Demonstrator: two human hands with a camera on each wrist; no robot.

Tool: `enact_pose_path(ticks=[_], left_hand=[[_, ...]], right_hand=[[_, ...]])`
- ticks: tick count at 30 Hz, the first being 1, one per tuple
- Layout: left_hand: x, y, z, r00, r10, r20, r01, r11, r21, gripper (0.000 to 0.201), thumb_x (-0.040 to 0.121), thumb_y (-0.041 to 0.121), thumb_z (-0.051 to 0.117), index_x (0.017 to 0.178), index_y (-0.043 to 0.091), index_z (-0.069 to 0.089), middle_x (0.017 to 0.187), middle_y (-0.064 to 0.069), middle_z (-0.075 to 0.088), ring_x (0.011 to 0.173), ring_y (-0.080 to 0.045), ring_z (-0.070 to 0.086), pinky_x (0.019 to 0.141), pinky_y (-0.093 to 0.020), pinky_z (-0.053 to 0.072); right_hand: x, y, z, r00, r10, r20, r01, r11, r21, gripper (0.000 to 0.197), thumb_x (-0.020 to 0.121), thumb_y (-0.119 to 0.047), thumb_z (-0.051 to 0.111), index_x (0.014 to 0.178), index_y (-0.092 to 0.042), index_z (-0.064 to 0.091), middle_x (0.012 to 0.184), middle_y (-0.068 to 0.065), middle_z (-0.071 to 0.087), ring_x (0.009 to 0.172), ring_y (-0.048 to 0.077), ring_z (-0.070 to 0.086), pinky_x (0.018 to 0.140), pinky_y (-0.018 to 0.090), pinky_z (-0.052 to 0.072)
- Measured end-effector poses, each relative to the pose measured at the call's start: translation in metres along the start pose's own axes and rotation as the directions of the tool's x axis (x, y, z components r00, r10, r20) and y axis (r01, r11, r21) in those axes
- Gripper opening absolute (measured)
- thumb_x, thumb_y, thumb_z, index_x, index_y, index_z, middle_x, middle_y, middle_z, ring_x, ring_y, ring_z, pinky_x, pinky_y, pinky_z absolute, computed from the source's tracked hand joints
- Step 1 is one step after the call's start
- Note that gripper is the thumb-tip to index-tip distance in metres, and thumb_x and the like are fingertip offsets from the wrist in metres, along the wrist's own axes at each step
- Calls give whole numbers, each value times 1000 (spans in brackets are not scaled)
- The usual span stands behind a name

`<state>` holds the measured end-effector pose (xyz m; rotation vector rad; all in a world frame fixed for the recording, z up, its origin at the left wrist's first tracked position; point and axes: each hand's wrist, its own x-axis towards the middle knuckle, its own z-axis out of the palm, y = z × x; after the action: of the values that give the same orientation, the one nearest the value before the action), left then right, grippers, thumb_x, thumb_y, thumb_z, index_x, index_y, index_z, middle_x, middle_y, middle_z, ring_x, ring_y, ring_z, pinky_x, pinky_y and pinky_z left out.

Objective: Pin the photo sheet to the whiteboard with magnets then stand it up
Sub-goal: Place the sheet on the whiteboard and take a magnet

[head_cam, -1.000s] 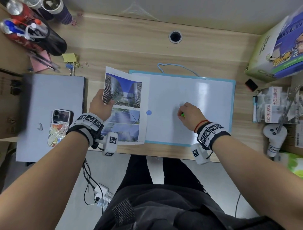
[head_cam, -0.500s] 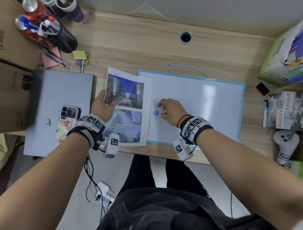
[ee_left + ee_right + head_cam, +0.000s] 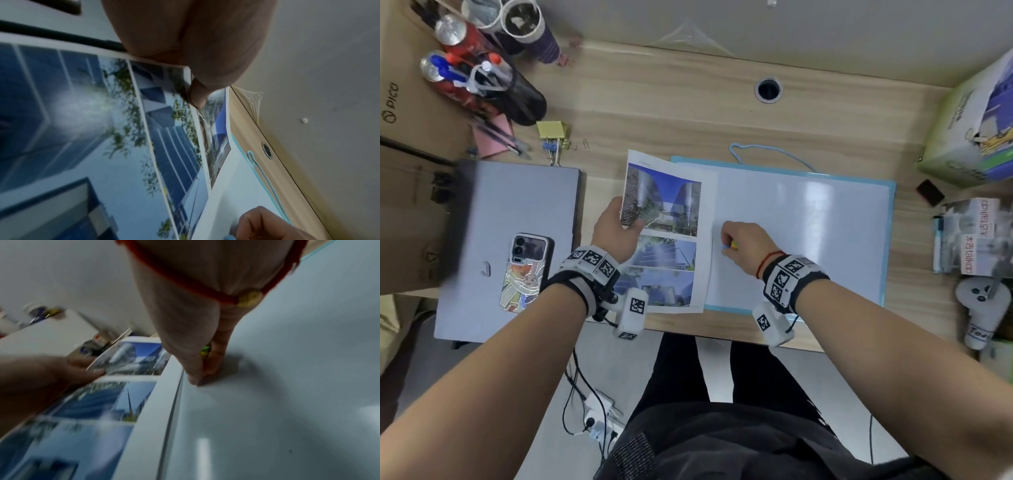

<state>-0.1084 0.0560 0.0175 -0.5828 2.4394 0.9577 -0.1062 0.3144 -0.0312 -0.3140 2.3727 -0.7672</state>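
We see a light wooden desk point(image 3: 654, 102) against a pale wall, w/ a white whiteboard w/ a light-blue frame point(image 3: 808, 212) lying flat on it, a blue hanging cord looped at its far edge. A glossy paper sheet printed w/ three photos of blue glass buildings point(image 3: 667, 240) sits partly over the board's left end, the rest hanging over bare desk.

Our left hand point(image 3: 616, 229) grips the sheet's left edge near the top photo: thumb on the printed side, fingers curled under, that edge lifted a bit off the desk.

Our right hand point(image 3: 744, 245) rests on the board just right of the sheet's right edge, fingers bunched tight & tips down on the white surface. They pinch small magnets point(image 3: 729, 245); blue, yellow & green bits peek out between the fingers, but we can't tell how many.

Left of the left hand: a closed grey laptop point(image 3: 517, 205) w/ a phone in a cartoon case point(image 3: 525, 274) lying on it. Beyond it, a black pen holder point(image 3: 517, 96) & a yellow binder clip point(image 3: 553, 130). Far right of the right hand, a white controller point(image 3: 976, 305) & cartons.
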Motion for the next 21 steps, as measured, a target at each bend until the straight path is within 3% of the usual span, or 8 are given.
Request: enact_pose_path(ticks=[2,5,8,10,13,15,17,21], left_hand=[[-1,16,13,999,-8,31,9,999,-31,60,94,26,57,144,4,32,148,-16,42,133,-33,43,104,-42,38],[0,37,39,995,-10,99,22,993,-116,65,94,25,58,148,6,27,152,-13,37,133,-33,44,106,-47,41],[3,57,69,983,9,181,18,989,-145,70,92,23,60,149,4,24,154,-12,33,141,-29,33,113,-36,30],[5,69,91,976,23,218,8,990,-141,61,91,18,63,143,3,35,145,-13,45,134,-28,43,104,-30,34],[7,75,115,973,50,226,-23,992,-120,49,84,19,69,127,11,47,116,-7,62,103,-29,61,87,-29,45],[6,78,125,980,30,199,-14,997,-81,52,81,20,72,125,16,45,104,-3,63,86,-26,60,77,-28,43],[5,80,131,989,16,146,-8,998,-55,52,79,20,73,122,19,44,96,-3,65,80,-25,61,71,-28,44],[-1,83,137,997,-31,74,34,998,-51,50,81,18,72,121,15,42,93,-5,62,72,-25,59,64,-29,43]], right_hand=[[-9,16,-14,992,102,-70,-96,992,81,9,84,-13,65,84,-9,57,82,10,65,72,26,57,65,30,46],[-26,46,-38,948,275,-158,-243,950,199,13,81,-20,70,79,-18,57,76,1,62,71,20,56,63,23,42],[-44,72,-62,896,404,-184,-332,885,326,15,77,-25,73,77,-18,60,69,2,69,64,17,63,63,21,47],[-56,89,-75,870,463,-169,-356,828,433,15,75,-24,76,78,-18,62,70,4,71,59,14,63,63,21,49],[-64,107,-85,861,495,-115,-354,747,563,17,73,-18,78,83,-19,65,85,10,72,63,21,66,75,37,58],[-66,115,-86,860,501,-92,-363,730,580,18,74,-17,78,88,-21,68,86,5,70,66,24,67,84,44,59],[-65,117,-84,865,495,-84,-357,724,591,15,75,-17,77,87,-22,69,83,2,70,68,24,68,87,49,57],[-59,113,-78,877,477,-59,-355,726,589,10,77,-19,76,82,-22,69,79,0,71,69,22,68,87,49,57]])
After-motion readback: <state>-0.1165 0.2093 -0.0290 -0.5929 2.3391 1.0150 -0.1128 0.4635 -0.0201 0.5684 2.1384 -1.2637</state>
